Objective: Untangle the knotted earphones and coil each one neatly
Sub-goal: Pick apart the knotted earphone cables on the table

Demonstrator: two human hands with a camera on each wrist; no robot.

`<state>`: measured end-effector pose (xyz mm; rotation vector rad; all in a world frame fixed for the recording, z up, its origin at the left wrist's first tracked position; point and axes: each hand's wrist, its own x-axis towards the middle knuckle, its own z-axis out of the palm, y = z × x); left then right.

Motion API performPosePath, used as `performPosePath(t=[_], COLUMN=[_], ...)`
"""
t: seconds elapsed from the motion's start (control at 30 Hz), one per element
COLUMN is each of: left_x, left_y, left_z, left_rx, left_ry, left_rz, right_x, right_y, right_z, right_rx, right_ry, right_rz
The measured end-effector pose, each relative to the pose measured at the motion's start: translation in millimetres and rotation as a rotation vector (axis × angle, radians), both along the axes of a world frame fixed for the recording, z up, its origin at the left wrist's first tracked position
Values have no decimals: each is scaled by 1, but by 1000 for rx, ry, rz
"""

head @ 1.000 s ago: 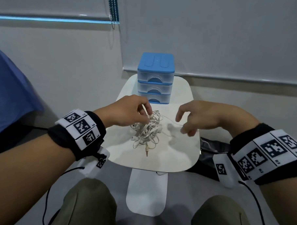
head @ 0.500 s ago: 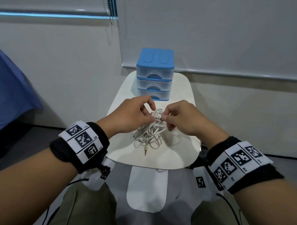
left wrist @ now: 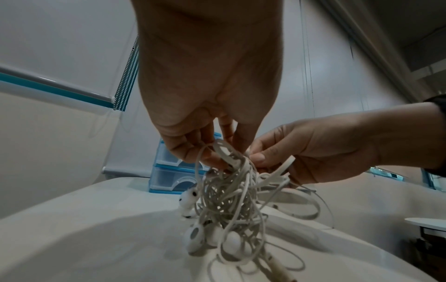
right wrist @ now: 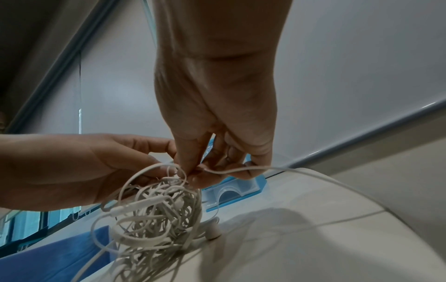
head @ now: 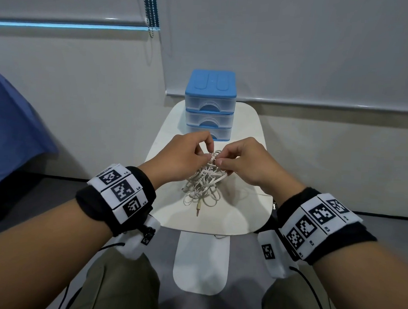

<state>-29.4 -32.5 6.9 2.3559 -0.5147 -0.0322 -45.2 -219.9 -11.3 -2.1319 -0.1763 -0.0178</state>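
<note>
A knotted bundle of white earphones [head: 203,183] [left wrist: 231,200] [right wrist: 156,215] hangs over the small white table [head: 240,216], its lower loops and a gold jack plug [head: 198,206] resting on the top. My left hand [head: 186,153] pinches cords at the top of the tangle from the left. My right hand [head: 240,159] pinches cords there from the right, thumb and forefinger tips almost meeting the left hand's. Several earbuds [left wrist: 193,238] dangle at the bundle's underside. One thin cord [right wrist: 313,175] trails off to the right across the table.
A blue-topped set of three clear mini drawers [head: 210,103] stands at the table's far edge, just behind my hands. The table is narrow, with floor on both sides and my knees [head: 122,288] below its front edge. A blue cloth [head: 14,132] hangs at left.
My right hand came in from the right and took hold of the top of the tangle beside the left hand. The bundle has been lifted a little off the table.
</note>
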Motion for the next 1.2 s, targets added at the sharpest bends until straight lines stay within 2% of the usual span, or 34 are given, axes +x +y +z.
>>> performPosePath(t=[0.23,0.33,0.43,0.57,0.7,0.77,0.83,0.9,0.97,1.03,1.13,1.2], left_x=[1,1,3,3,0,1,2,3,3,4,9,12], left_y=[-6,-6,-6,-3,-3,-1,3,7,7,5,7,10], left_z=[12,15,12,7,5,4,3,1,-5,-9,-10,-9], left_rx=[178,171,183,13,-124,-160,-179,-120,-6,99,161,210], left_ry=[-7,-13,-51,-136,-206,-156,-27,27,0,-44,-121,-162], left_rz=[-8,-13,-9,78,71,32,-36,-105,-130,-117,-64,-48], right_x=[1,4,4,3,2,1,2,1,-2,-5,-10,-10], right_y=[1,4,9,8,10,13,16,21,27,32,29,25], right_z=[3,6,10,10,11,17,27,41,54,66,80,85], right_rx=[-28,62,133,39,65,70,53,58,1,-66,-74,-160], right_ry=[-4,-42,-56,-20,56,41,8,1,33,66,135,140], right_rz=[-14,-97,-78,-31,3,-29,-105,-154,-130,-72,13,37])
